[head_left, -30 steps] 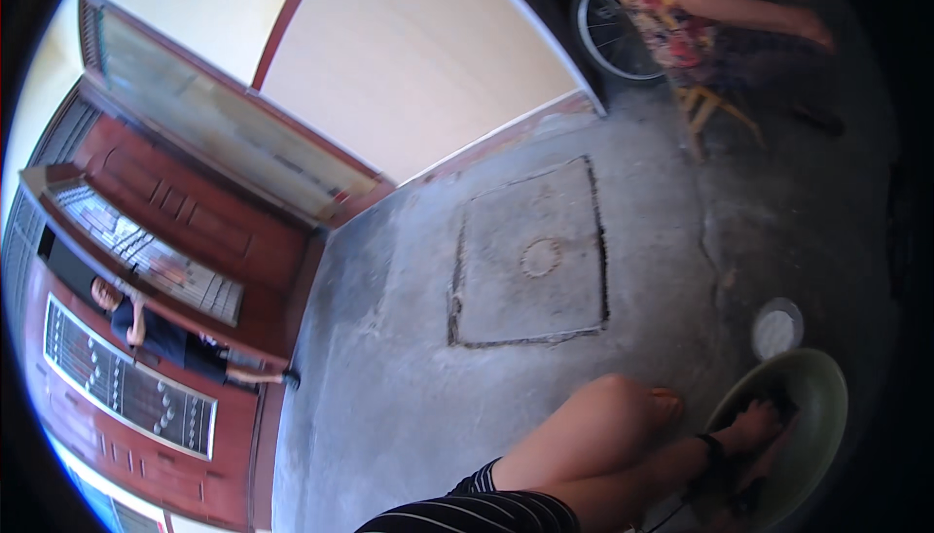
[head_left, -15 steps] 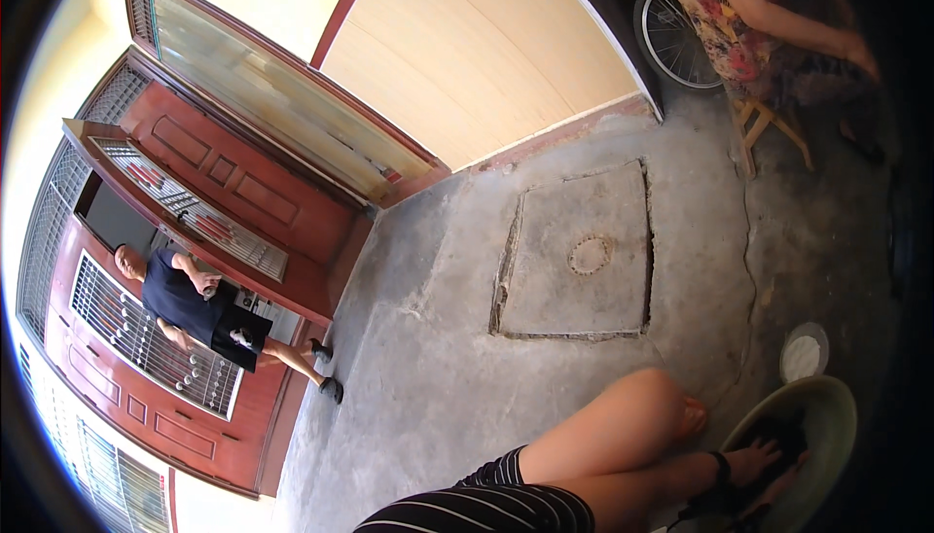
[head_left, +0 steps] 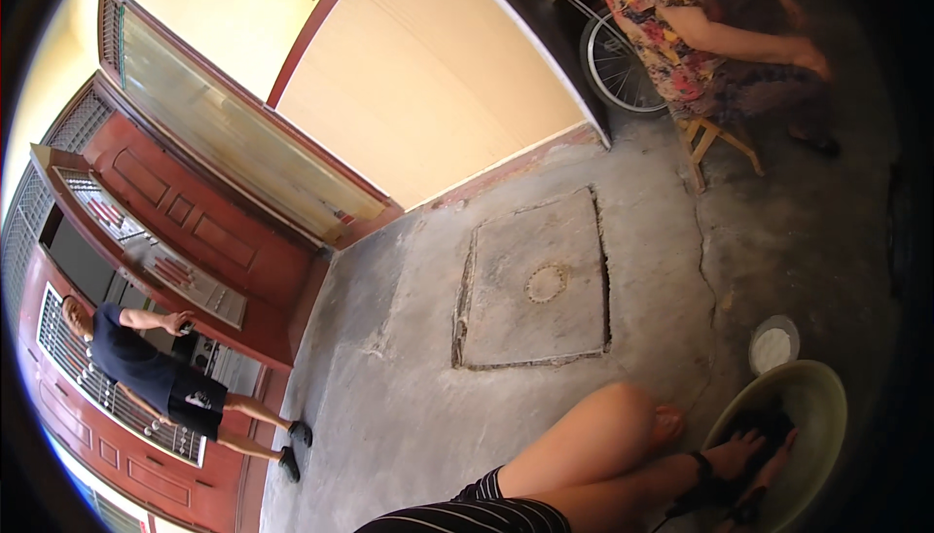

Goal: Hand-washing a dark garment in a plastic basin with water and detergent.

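A pale green basin (head_left: 822, 407) stands on the concrete floor at the lower right, with a dark cloth (head_left: 771, 423) inside it. My left hand (head_left: 735, 455), with a black band on its wrist, lies on the dark cloth, fingers dug into it. My right hand (head_left: 776, 470) sits just beside it in the basin, partly hidden by the cloth and the picture's dark rim. My bare knee (head_left: 623, 421) is bent close to the left of the basin.
A small white round dish (head_left: 773, 343) lies beside the basin. A square concrete hatch cover (head_left: 535, 285) is set in the floor. One person (head_left: 700, 37) sits on a wooden stool near a bicycle wheel (head_left: 615, 66). Another person (head_left: 146, 368) stands at the red doors.
The view has swung, so the doors and the standing person show more fully. That person has stepped out along the doors. My hands stay in the basin on the cloth.
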Action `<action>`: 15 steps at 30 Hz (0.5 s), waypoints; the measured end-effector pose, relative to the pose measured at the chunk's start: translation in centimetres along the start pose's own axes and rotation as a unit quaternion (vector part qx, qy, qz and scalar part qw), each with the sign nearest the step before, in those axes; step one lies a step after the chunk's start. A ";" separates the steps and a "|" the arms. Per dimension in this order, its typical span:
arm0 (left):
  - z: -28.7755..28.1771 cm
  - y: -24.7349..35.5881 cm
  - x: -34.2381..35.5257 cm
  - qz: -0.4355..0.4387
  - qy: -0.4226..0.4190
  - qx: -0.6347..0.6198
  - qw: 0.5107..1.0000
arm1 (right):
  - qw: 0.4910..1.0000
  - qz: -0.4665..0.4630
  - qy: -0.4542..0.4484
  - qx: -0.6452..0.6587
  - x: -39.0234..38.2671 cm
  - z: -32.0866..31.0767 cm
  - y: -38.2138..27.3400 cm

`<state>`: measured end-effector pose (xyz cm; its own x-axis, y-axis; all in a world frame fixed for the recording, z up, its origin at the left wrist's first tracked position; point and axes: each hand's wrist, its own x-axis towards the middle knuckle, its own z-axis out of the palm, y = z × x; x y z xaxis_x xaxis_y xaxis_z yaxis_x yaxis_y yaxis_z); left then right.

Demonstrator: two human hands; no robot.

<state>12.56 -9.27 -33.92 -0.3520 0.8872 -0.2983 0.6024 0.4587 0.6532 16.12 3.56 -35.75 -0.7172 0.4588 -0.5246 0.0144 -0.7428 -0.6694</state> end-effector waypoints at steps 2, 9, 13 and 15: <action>-1.5 1.8 -0.7 -0.034 -0.010 -0.049 0.998 | 1.000 -0.006 0.019 0.014 -0.5 -1.9 0.1; -2.1 2.6 1.4 -0.075 0.050 -0.137 0.986 | 0.994 -0.045 0.051 0.083 -3.1 -5.7 -1.6; -1.5 3.2 4.7 0.005 0.123 -0.169 0.978 | 0.928 -0.099 -0.239 0.268 -4.2 -5.0 -4.1; -2.7 5.5 6.4 0.080 0.151 -0.202 0.964 | 0.957 -0.216 -0.098 0.167 -4.3 -13.0 -2.6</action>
<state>11.72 -1.24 -30.38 -0.5065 0.8622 0.0054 0.3592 0.2053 0.9104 28.19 9.85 -38.56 -0.7231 0.6827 -0.1051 -0.5139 -0.6334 -0.5785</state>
